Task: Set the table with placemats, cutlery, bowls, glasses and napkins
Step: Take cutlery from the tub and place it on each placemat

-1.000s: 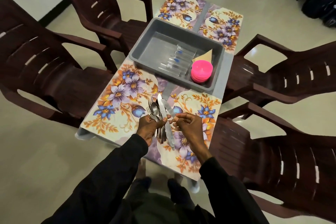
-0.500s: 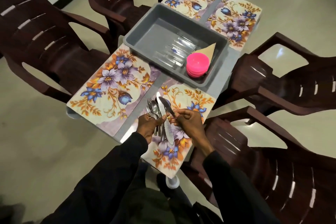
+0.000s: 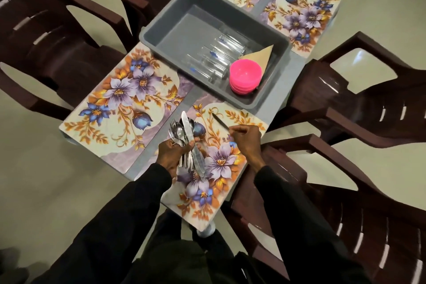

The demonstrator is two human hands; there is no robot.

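Observation:
Several floral placemats lie on the small table; the near right placemat (image 3: 221, 161) is under my hands, the near left placemat (image 3: 119, 104) beside it. My left hand (image 3: 171, 157) grips a bundle of cutlery (image 3: 186, 140) of forks, spoons and knives, held upright over the near right placemat. My right hand (image 3: 245, 138) holds a single knife (image 3: 220, 120), its blade pointing up-left above the same mat. A grey tub (image 3: 161, 32) in the table's middle holds clear glasses (image 3: 219, 55), stacked pink bowls (image 3: 244, 75) and tan napkins (image 3: 260, 55).
Two more floral placemats (image 3: 299, 14) lie beyond the tub. Dark brown plastic chairs stand on both sides, one chair (image 3: 345, 191) close at my right and another chair (image 3: 46, 37) at the left. The floor is pale and glossy.
My right hand has drawn one knife out of the bundle and moved it right, away from my left hand. My view has shifted closer to the table.

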